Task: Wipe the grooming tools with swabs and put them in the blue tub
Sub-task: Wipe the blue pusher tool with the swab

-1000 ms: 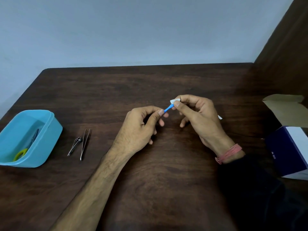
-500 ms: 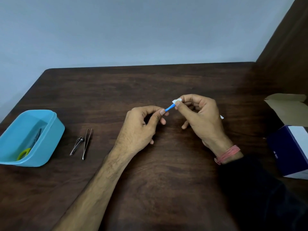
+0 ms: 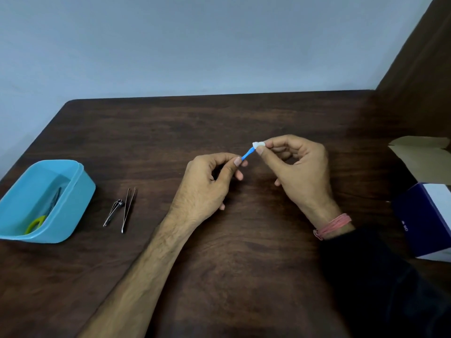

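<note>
Since a second ago the hands have barely shifted, the right hand (image 3: 296, 167) drawn slightly further from the left hand (image 3: 207, 184) so more blue stem shows. Taking the blue tub (image 3: 73, 206) as landmark: it sits on the counter (image 3: 244, 264) holding scissors (image 3: 46, 211); just right of it lie a nail clipper (image 3: 113, 212) and tweezers (image 3: 128, 209), both pointing away from the person. Farther right, both hands pinch one swab (image 3: 249, 152) above the counter, its long axis rising rightward, white tip at the right fingers. A dark box (image 3: 424, 220) stands farthest right.
</note>
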The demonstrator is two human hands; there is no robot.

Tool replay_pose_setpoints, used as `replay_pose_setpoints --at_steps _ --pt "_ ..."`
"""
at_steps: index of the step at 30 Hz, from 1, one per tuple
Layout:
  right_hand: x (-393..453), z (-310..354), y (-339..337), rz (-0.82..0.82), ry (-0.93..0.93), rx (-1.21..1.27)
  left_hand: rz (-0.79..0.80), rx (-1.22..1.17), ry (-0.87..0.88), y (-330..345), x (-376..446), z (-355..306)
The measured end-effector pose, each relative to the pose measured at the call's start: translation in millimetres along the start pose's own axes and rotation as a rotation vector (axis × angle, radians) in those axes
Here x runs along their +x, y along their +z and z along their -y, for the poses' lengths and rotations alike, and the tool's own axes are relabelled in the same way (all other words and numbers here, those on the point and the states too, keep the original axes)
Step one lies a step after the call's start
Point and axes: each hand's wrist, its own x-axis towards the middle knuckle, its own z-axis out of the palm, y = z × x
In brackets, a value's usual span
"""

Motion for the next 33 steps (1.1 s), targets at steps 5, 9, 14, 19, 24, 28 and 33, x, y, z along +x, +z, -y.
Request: replay_pose_setpoints --at_steps 5,9,14,19,24,28,33 --pt "0.8 0.0 0.8 -0.023 0.025 -0.013 0.015 0.042 0.02 -0.7 -0.4 0.7" --pt "1.8 0.9 0.5 -0.032 0.062 0.003 0.01 0.032 0.021 -0.5 -0.6 1.5" --pt "1.2 2.4 0.6 -0.004 0.112 0.024 0.011 0.025 0.024 0.4 0.1 2.0" --pt "2.7 3.1 -1.3 0.015 0.138 0.058 0.009 0.025 0.039 0.0 0.0 2.3" --pt "3.7 1.5 -1.7 0.012 0.157 0.063 0.013 0.027 0.044 -0.1 0.4 4.0" --pt "4.2 0.9 -1.8 0.009 0.161 0.064 0.028 0.056 0.078 -1.2 0.4 4.1" --pt "4.3 0.1 -1.9 0.002 0.15 0.051 0.052 0.064 0.085 -1.9 0.5 4.3"
